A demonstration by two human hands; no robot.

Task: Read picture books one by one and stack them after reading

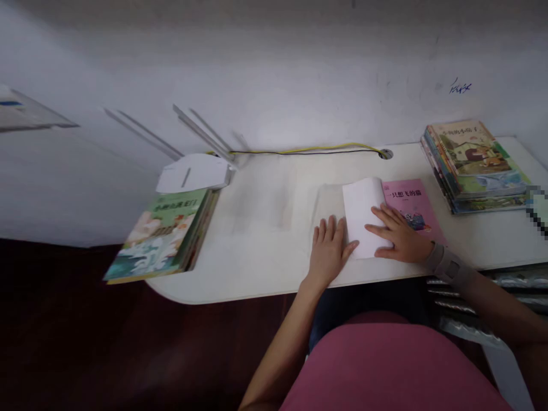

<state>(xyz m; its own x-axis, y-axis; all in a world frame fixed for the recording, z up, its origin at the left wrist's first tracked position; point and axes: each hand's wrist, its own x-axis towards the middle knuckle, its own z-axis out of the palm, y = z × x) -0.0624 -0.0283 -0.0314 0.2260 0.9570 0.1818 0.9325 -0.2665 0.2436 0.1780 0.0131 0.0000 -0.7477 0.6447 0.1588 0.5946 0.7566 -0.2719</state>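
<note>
A thin pink book (411,209) lies near the front of the white desk (265,228). A white sheet (362,222) is folded over its left part. My left hand (329,249) lies flat on the paper left of the fold, fingers stretched out. My right hand (397,235) presses flat on the white sheet and the book's lower edge, fingers spread, a grey band on the wrist. Neither hand grips anything.
A stack of picture books (473,165) sits at the desk's right rear. Another stack with a green cover (165,235) overhangs the left edge, beside a white router with antennas (194,171). A yellow cable (308,150) runs along the wall to a desk hole.
</note>
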